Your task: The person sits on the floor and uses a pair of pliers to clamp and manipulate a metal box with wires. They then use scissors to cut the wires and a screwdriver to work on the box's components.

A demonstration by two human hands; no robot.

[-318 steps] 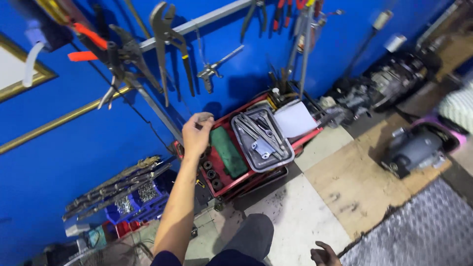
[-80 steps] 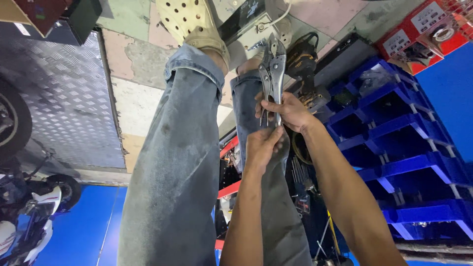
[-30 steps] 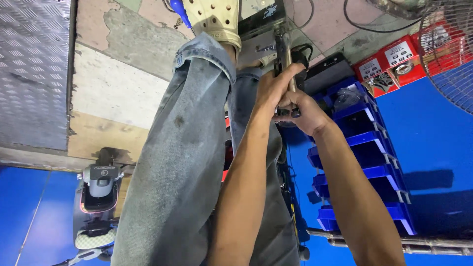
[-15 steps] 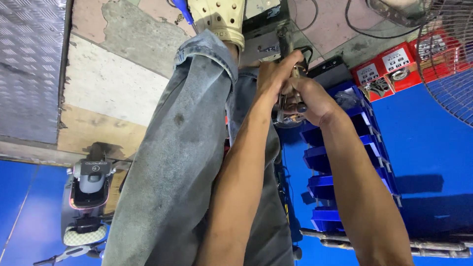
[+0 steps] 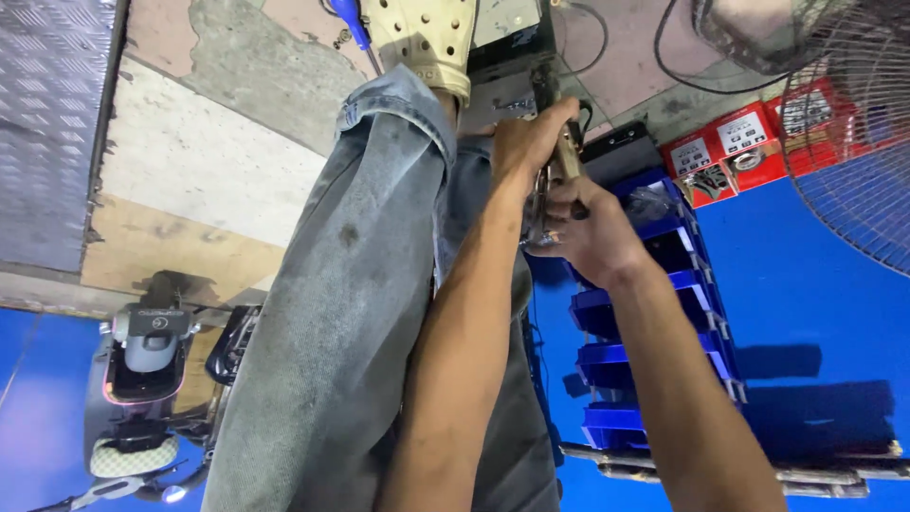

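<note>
1. Both hands grip one metal hand tool, apparently locking pliers [image 5: 557, 180]: the left hand [image 5: 524, 144] is clenched around its upper part, and the right hand [image 5: 590, 232] is wrapped around the handles just below, so the tool runs between the two fists, mostly hidden by fingers.
2. Beside the pliers, on the picture's left, the person's jeans leg [image 5: 370, 313] fills the middle of the view, ending at a cream perforated clog [image 5: 422, 38] above the tool.
3. On the pliers' other side, a stack of blue storage bins [image 5: 654, 322] stands against a blue wall, just beside the right wrist.
4. Up and beyond those bins from the pliers, a fan grille [image 5: 853, 123] cuts the corner.
5. Red packaged parts [image 5: 735, 152] hang between the fan and the pliers.
6. Far across the leg from the pliers, a grey machine [image 5: 142, 370] sits on the floor.
7. A blue-handled screwdriver [image 5: 351, 19] lies near the clog, above the pliers.
</note>
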